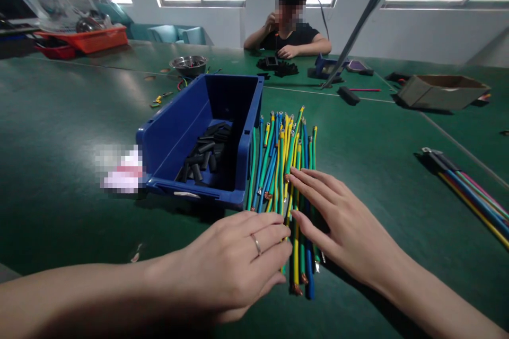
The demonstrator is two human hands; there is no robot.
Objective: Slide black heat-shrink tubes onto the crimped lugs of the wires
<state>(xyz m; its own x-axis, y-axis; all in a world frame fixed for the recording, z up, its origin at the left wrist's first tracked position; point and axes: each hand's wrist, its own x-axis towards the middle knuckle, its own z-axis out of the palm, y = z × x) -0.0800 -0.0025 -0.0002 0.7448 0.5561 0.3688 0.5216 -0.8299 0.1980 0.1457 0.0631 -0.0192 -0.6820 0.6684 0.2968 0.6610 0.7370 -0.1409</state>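
A loose bundle of cut wires (299,156), blue, green and yellow with bare copper or metal ends, lies on the green table. My left hand (242,259), with a ring on one finger, rests over the near left part of the bundle. Its fingers are curled together, and what they hold, if anything, is hidden. My right hand (338,217) touches the wires from the right, its fingers stretched and the thumb apart. Just left of the wires stands a blue bin (191,193) with short black tubes (207,151) inside.
More wires with black sleeves (469,185) lie at the right. A cardboard box (441,92), a metal bowl (189,65) and an orange basket (99,39) stand farther back. A slanted pole (361,21) rises behind the wires. A person (296,32) sits across the table.
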